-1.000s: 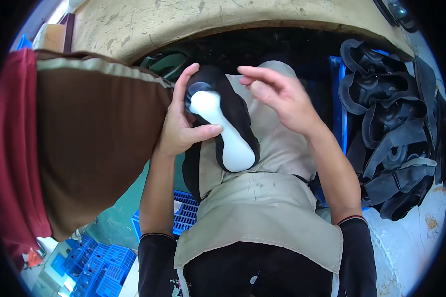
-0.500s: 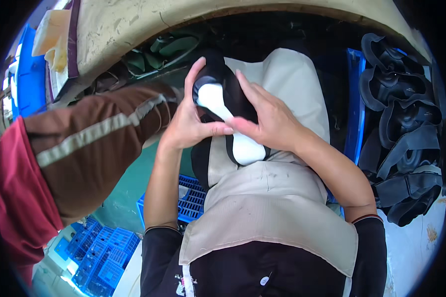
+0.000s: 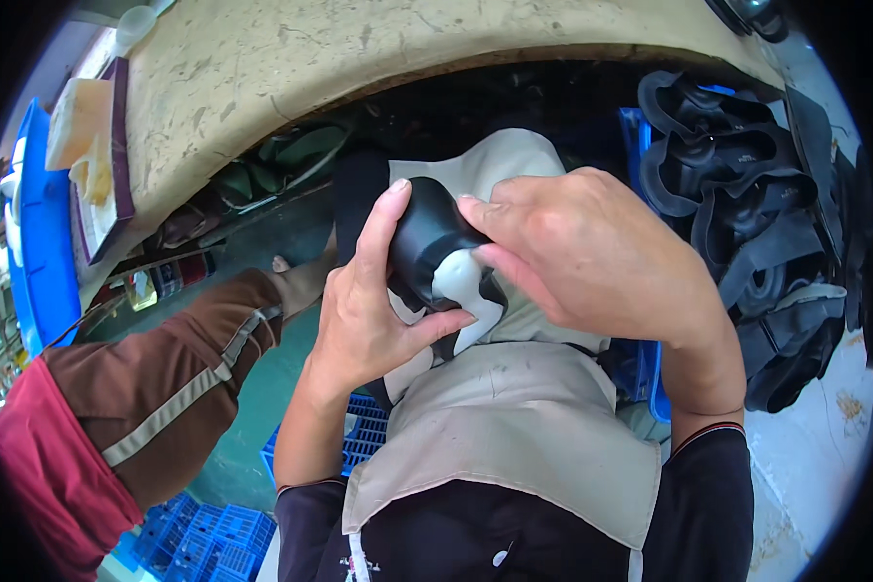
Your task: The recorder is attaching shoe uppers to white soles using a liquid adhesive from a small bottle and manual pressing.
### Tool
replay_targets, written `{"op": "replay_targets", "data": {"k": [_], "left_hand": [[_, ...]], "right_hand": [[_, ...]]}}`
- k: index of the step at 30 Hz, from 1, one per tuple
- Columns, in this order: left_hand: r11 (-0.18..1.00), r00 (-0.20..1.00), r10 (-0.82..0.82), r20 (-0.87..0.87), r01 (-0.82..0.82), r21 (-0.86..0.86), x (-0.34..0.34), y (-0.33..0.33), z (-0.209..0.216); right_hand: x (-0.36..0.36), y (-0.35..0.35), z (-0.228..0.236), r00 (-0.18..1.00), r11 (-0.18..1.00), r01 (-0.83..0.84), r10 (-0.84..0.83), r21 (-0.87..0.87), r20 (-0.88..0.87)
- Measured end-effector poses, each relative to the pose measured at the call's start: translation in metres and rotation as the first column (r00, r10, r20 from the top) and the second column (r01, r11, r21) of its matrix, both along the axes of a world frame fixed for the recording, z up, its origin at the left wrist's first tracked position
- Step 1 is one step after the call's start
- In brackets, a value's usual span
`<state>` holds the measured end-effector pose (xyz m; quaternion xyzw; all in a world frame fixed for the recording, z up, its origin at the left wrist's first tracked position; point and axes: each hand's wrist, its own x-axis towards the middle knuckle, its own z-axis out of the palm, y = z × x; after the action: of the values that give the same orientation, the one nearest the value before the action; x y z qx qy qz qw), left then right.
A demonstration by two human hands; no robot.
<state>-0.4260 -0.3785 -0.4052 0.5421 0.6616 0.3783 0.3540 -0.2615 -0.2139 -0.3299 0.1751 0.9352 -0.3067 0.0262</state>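
Observation:
Over my lap, my left hand [image 3: 354,315] is wrapped around a black shoe upper [image 3: 425,228] with a smooth, rounded end. A white, sole-shaped piece [image 3: 459,278] sits within the upper, narrow in the middle; my left thumb rests across it. My right hand [image 3: 592,257] is closed at the right side of the upper, its thumb and fingers pressing where the black rim meets the white. Whatever lies under the right fingers is hidden. Beneath the hands, a beige apron [image 3: 514,417] covers my lap.
A worn, curved workbench [image 3: 359,44] spans the far side. Several black shoe uppers [image 3: 747,194] are piled at the right beside a blue crate [image 3: 647,369]. Blue plastic baskets [image 3: 209,538] stand on the floor at lower left. Another person's brown trouser leg [image 3: 165,378] reaches in from the left.
The shoe upper has turned, its rounded black end now facing up toward me and less white showing. My right hand has curled from spread fingers into a grip on its rim.

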Motion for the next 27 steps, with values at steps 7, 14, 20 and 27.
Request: {"op": "replay_targets", "data": {"k": [7, 14, 20, 27], "left_hand": [[0.998, 1.0, -0.003, 0.003, 0.003, -0.061, 0.0, -0.002, 0.002], [1.0, 1.0, -0.009, 0.01, 0.009, -0.028, 0.007, 0.003, 0.0], [0.999, 1.0, -0.001, 0.006, 0.002, -0.045, 0.013, 0.004, -0.002], [0.995, 0.993, 0.034, 0.114, -0.023, -0.097, -0.008, 0.001, -0.018]], "right_hand": [[0.002, -0.034, 0.0, 0.997, 0.975, 0.044, -0.059, 0.218, 0.059], [0.02, -0.009, -0.004, 0.974, 0.964, 0.192, -0.209, -0.182, -0.082], [0.011, 0.006, -0.01, 1.0, 0.998, -0.013, 0.014, -0.055, 0.026], [-0.014, -0.028, -0.017, 0.998, 0.966, 0.004, -0.02, 0.26, 0.059]]}}
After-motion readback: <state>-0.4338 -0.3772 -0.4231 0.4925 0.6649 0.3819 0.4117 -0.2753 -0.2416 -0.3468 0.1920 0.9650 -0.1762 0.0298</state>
